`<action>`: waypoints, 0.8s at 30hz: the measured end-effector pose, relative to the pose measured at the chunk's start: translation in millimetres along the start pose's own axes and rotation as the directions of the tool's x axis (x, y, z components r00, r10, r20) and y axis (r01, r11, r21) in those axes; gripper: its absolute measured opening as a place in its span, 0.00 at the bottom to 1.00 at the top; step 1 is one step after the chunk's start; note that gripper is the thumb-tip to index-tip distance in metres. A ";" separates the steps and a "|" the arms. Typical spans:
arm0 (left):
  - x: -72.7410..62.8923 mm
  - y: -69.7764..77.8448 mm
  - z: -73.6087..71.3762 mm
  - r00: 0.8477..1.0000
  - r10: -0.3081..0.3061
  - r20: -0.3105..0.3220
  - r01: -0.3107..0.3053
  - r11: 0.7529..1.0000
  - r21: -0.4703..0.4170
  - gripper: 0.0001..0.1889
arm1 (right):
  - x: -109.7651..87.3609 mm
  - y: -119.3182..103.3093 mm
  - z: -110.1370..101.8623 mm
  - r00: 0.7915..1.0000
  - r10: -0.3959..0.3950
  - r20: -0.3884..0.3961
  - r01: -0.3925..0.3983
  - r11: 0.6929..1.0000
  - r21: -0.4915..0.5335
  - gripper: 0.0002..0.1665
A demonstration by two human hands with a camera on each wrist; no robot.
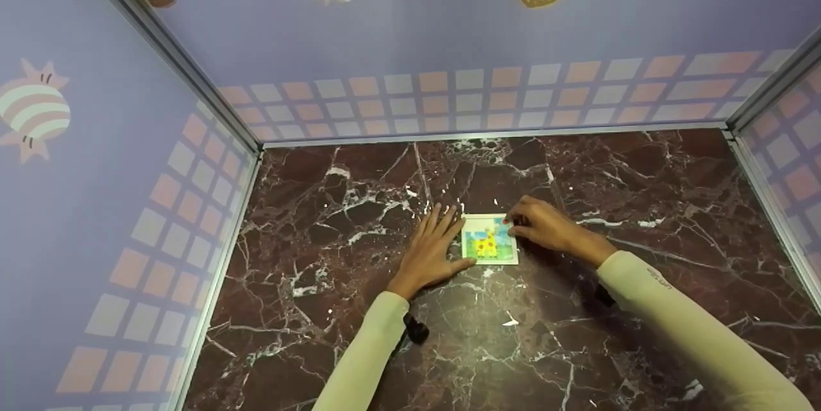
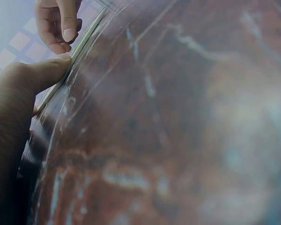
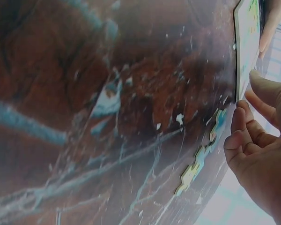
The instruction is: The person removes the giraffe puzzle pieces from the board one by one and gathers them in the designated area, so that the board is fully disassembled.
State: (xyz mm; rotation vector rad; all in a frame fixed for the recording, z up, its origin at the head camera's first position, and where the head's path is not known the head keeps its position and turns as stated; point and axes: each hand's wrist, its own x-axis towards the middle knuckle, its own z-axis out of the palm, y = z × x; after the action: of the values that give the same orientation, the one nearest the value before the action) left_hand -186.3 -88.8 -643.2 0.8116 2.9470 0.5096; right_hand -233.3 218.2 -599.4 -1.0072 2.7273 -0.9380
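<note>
Giraffe puzzle [image 1: 486, 247], probably light and stiff, suits edge holds; the left hand [image 1: 430, 249] lies spread against it, and whether the right hand [image 1: 541, 224] pinches anything is unclear.

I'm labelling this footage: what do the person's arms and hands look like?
Left hand and right hand are gloveless. The left sleeve and right sleeve are pale and long, the right with dark lettering. A black object shows by the left cuff.

Puzzle board [image 1: 475, 225] on tabletop [image 1: 513, 363], between left fingers [image 1: 433, 220] and right fingers [image 1: 524, 210].
</note>
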 end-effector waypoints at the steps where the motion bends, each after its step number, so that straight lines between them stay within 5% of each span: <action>1: 0.1 0.0 0.1 1.000 0.000 -0.001 0.000 1.000 0.000 0.51 | 0.1 -0.8 0.5 1.000 0.003 -0.001 -0.003 1.000 -0.004 0.14; 24: -0.3 -1.1 1.1 1.000 0.008 -0.005 -0.008 1.000 -0.011 0.52 | 4.3 -16.9 4.6 0.995 0.102 0.019 -0.100 0.992 -0.082 0.17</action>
State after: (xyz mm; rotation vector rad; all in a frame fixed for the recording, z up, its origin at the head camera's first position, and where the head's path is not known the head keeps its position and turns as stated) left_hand -186.4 -89.6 -644.5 0.8223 2.9434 0.5289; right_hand -225.8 203.1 -592.8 -0.8762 2.7877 -0.8018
